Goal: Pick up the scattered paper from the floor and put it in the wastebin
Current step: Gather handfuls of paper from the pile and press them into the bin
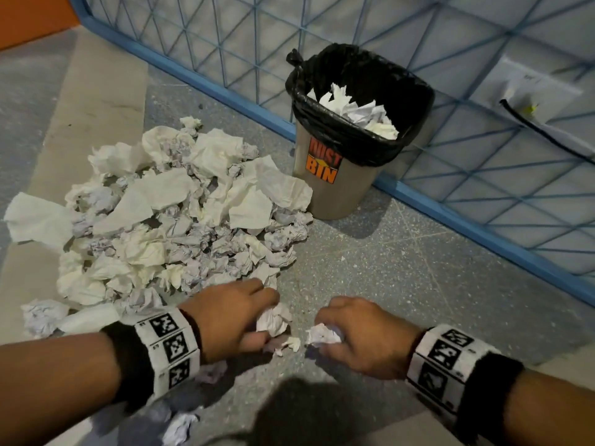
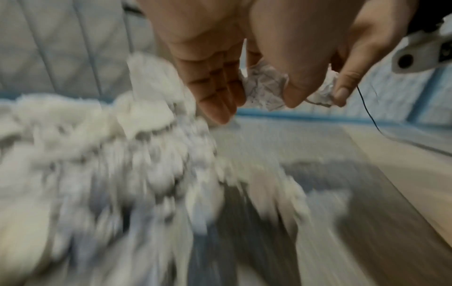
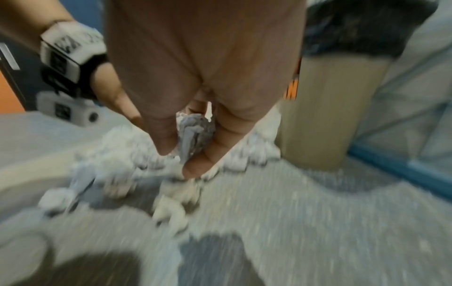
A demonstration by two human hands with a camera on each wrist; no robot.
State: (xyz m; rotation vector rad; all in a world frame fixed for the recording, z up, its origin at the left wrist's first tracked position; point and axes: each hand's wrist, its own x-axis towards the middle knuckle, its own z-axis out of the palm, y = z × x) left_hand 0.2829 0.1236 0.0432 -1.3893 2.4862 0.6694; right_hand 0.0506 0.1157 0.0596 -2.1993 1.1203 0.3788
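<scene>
I am looking down at my two hands, low over a speckled grey floor [image 1: 386,252], each wearing a wristband with black-and-white markers. My left hand [image 1: 231,317] curls its fingers and thumb around a crumpled paper ball [image 1: 273,318]; the left wrist view shows the ball pinched between thumb and fingertips. My right hand [image 1: 363,336] pinches a smaller crumpled wad [image 1: 322,334] between thumb and fingers, confirmed from the right wrist view. A big heap of scattered paper [image 1: 180,214] lies on the floor ahead and to my left, its near edge just beside my left hand. The wastebin [image 1: 351,136], lined with a black bag and already part full of paper, stands ahead and to my right, touching the heap's far corner. To do this step well, I judge both grips should stay firm while I lift, then carry each ball fully over the rim before letting go, since light paper could catch on the bag's folded edge and fall outside. A blue wire fence [image 1: 450,204] runs right behind the bin, so the open room is the bare floor between my right hand and the bin.
</scene>
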